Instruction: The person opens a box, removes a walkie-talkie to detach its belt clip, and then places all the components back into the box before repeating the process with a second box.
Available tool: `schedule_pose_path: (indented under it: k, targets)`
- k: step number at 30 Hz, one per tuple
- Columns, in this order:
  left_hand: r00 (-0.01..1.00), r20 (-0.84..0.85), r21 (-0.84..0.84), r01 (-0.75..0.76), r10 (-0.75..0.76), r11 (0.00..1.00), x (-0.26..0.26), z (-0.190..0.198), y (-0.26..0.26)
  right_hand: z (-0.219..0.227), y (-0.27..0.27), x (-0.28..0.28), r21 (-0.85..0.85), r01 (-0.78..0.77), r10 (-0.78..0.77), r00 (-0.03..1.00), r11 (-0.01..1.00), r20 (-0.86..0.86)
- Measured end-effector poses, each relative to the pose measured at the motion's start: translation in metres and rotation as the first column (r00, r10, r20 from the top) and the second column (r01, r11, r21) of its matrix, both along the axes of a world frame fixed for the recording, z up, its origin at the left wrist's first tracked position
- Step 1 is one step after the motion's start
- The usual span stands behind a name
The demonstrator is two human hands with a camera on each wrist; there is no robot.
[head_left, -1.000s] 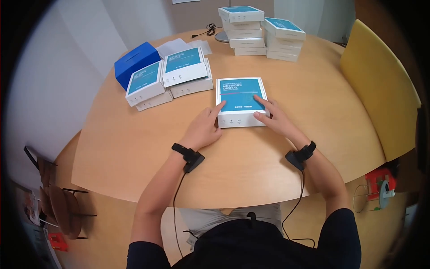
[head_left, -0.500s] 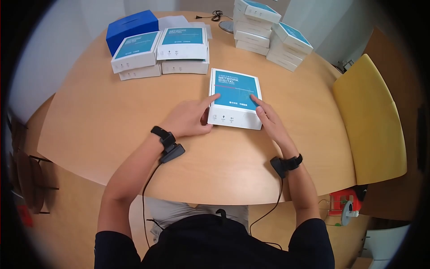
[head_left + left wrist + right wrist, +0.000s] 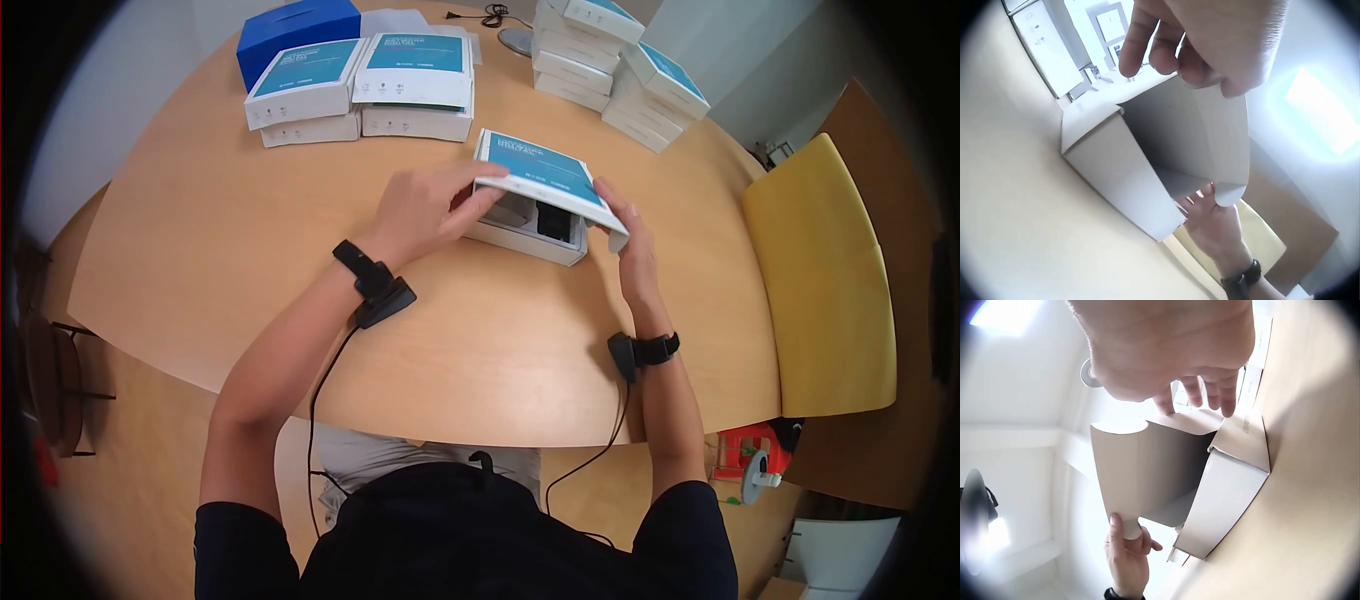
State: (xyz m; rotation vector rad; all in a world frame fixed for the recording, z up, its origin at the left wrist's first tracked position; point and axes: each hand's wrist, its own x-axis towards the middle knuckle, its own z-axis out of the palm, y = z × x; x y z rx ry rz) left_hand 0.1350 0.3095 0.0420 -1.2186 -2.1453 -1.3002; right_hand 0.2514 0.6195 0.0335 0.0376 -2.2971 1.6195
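Observation:
A white box with a blue-printed lid stands on the table, the lid tilted up at its front. Through the gap a dark item shows inside. The left hand pinches the lid's front left corner between thumb and fingers; in the right wrist view that hand has its thumb on the flap. At the lid's right edge, the right hand rests with fingers extended along the side; the left wrist view shows this hand behind the raised lid.
Similar boxes lie stacked at the back left beside a blue box. More white boxes are piled at the back right, near a black cable. A yellow chair back borders the table on the right.
The lid, earlier closed, is now raised at the front. The left hand has moved from the box's left side to the lid's corner, and the right hand has risen with the lid's right edge.

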Motion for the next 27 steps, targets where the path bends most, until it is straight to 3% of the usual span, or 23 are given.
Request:
schedule_pose_path:
  k: [3,8,11,14,17,20,21,23,27]
  targets:
    - [0.999,-0.016,0.076,-0.032,0.034,0.997,-0.004,0.013,0.009,0.002,0.007,-0.006,-0.001,-0.053,0.053,0.996,0.999,-0.065]
    - [0.996,0.059,0.002,-0.064,0.064,0.998,-0.006,0.035,0.014,0.000,0.006,-0.025,0.111,-0.033,0.055,0.978,0.993,-0.200]
    - [0.972,0.230,0.182,0.012,-0.055,0.983,-0.018,0.025,0.019,-0.001,0.022,-0.050,0.080,-0.064,0.076,0.986,0.995,-0.146]
    - [0.951,0.302,0.284,-0.021,-0.069,0.958,-0.032,0.000,0.018,-0.002,0.041,-0.062,0.144,-0.066,0.085,0.987,0.987,-0.135]
    - [0.905,0.419,0.047,-0.098,0.069,0.994,-0.032,-0.027,0.011,0.007,0.039,-0.058,0.101,-0.092,0.110,0.977,0.991,-0.182]
    - [0.868,0.480,-0.024,0.154,-0.123,0.988,-0.036,-0.056,0.009,0.019,0.044,-0.066,-0.022,-0.071,0.067,0.986,0.997,-0.154]
    - [0.854,0.503,-0.021,0.165,-0.132,0.986,-0.037,-0.062,0.009,0.022,0.044,-0.070,-0.027,-0.041,0.036,0.984,0.999,-0.172]
    - [0.822,0.550,-0.016,0.190,-0.150,0.982,-0.028,-0.054,0.008,0.025,0.046,-0.078,-0.040,0.021,-0.029,0.978,0.999,-0.207]
    - [0.850,0.517,-0.106,0.182,-0.102,0.978,-0.019,-0.038,0.008,0.020,0.059,-0.107,-0.159,0.109,-0.129,0.985,0.981,-0.118]
